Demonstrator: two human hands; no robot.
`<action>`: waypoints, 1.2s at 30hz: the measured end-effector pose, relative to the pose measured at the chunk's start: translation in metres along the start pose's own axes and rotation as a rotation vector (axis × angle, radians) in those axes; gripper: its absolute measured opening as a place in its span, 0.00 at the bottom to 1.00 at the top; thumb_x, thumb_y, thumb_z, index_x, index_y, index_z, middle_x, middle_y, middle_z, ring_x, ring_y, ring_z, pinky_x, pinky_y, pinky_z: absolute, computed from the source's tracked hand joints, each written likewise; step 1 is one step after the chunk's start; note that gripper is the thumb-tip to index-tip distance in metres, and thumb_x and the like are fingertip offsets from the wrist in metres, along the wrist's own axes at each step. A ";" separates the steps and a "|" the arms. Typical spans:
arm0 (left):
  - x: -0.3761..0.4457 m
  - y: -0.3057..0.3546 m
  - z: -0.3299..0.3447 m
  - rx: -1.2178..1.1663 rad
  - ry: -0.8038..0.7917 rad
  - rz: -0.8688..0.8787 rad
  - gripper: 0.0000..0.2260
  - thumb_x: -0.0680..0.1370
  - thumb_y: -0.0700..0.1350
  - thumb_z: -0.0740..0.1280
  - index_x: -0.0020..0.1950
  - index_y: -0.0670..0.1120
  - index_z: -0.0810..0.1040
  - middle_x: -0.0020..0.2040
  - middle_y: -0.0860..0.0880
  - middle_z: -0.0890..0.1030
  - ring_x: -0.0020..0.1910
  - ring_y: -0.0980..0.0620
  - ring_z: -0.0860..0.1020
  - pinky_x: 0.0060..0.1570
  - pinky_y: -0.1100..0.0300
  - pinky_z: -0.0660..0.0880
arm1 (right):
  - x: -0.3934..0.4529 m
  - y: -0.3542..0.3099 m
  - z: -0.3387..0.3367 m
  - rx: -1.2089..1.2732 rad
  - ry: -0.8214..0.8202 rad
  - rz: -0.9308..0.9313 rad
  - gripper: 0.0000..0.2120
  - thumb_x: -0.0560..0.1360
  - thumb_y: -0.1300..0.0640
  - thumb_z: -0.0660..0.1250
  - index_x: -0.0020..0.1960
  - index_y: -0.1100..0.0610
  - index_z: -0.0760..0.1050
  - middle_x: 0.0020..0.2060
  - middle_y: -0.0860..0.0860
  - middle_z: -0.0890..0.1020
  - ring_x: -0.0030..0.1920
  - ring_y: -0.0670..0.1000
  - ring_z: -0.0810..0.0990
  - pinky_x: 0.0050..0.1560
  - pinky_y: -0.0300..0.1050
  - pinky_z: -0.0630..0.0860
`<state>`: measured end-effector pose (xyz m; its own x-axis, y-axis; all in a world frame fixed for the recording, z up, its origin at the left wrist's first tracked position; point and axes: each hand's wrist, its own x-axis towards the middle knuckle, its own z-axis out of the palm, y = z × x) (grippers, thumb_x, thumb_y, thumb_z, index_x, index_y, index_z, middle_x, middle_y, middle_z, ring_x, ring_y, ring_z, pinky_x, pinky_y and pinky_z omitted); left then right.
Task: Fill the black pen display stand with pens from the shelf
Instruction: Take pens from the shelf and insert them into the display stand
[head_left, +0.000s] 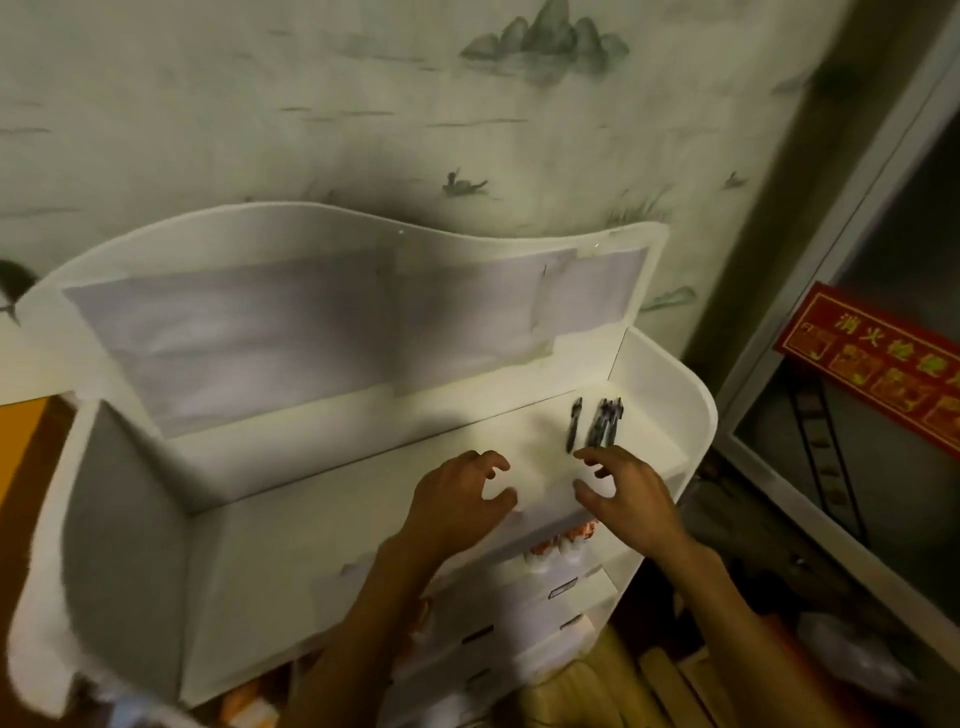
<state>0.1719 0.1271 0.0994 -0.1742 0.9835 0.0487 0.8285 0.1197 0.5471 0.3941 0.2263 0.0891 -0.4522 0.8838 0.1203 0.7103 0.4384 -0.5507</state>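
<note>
Head view: white shelf (363, 457) against painted wallpaper (311, 104); dark pens (597, 423) lie together; left hand (457, 499) and right hand (628, 493) hover loosely spread, empty.

Two hands (462, 499), several dark pens (597, 422) (blurred, uncountable), one shelf (675, 374).

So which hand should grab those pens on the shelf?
Probably the right hand. Its fingertips hover just short of the pens on the white shelf. The left hand is farther away, and empty too.
</note>
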 end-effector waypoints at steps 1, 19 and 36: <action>0.011 0.005 0.005 -0.003 0.000 -0.018 0.17 0.78 0.61 0.63 0.64 0.58 0.74 0.58 0.56 0.79 0.52 0.56 0.77 0.48 0.62 0.70 | 0.009 0.008 -0.002 0.008 -0.002 0.001 0.18 0.75 0.46 0.70 0.64 0.45 0.76 0.60 0.45 0.79 0.51 0.43 0.77 0.49 0.36 0.73; 0.212 0.072 0.167 0.160 -0.117 -0.467 0.43 0.68 0.75 0.63 0.71 0.45 0.66 0.65 0.44 0.72 0.61 0.44 0.73 0.53 0.49 0.72 | 0.174 0.138 -0.055 0.150 -0.097 -0.203 0.18 0.74 0.59 0.72 0.63 0.50 0.78 0.55 0.48 0.80 0.49 0.45 0.78 0.53 0.40 0.77; 0.259 0.100 0.196 0.332 -0.140 -0.514 0.14 0.78 0.51 0.65 0.59 0.44 0.78 0.49 0.47 0.80 0.48 0.48 0.80 0.42 0.57 0.70 | 0.190 0.173 -0.037 0.184 -0.206 -0.220 0.20 0.76 0.55 0.71 0.66 0.47 0.74 0.59 0.44 0.78 0.54 0.42 0.76 0.51 0.27 0.68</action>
<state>0.3135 0.4205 0.0029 -0.5416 0.7950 -0.2734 0.7826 0.5955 0.1815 0.4514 0.4759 0.0475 -0.6962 0.7118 0.0935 0.4832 0.5609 -0.6722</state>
